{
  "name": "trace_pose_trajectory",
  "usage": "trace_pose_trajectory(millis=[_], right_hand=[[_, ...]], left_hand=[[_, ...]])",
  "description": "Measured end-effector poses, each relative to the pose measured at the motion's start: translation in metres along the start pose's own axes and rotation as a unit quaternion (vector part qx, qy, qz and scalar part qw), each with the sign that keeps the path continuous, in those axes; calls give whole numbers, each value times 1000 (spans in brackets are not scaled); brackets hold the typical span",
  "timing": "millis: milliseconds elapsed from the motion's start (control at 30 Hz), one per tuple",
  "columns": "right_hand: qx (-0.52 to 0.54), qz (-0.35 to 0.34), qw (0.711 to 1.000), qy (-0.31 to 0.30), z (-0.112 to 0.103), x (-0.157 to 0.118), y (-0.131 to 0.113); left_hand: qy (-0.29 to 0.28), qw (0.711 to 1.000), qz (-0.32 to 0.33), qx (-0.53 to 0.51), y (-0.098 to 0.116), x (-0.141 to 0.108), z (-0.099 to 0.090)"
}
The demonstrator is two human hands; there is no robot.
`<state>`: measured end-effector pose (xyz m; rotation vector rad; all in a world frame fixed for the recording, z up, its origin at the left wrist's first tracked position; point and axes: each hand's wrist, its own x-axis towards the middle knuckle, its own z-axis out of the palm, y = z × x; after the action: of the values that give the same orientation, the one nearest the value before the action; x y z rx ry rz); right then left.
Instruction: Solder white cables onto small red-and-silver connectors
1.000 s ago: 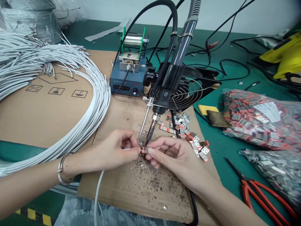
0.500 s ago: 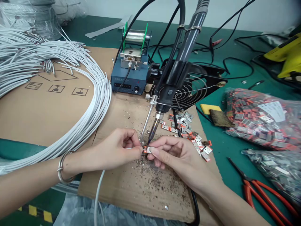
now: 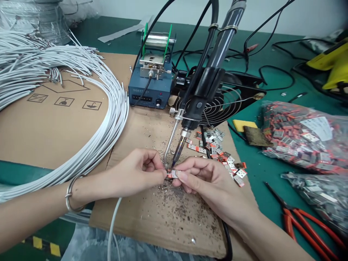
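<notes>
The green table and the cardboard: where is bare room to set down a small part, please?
The widest bare patch is on the left cardboard, inside the curve of the white cables. A smaller one is on the green table, between the brown pad and the pliers. It is crowded around the left hand, right hand, soldering iron and loose connectors.

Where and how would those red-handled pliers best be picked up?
Probably by the red handles, the right hand, once free, coming from the near right: the pliers lie with handles spread toward that side and their dark nose pointing away.
</notes>
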<state>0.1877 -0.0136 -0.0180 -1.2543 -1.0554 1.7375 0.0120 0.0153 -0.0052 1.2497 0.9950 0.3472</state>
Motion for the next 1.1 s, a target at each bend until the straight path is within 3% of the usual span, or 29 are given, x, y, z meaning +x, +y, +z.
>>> trace_pose_trajectory(millis=[1100], right_hand=[[14,3,1000,-6,0,-1,1]], left_hand=[[2,1000,-26,-3,3,-1,-1]])
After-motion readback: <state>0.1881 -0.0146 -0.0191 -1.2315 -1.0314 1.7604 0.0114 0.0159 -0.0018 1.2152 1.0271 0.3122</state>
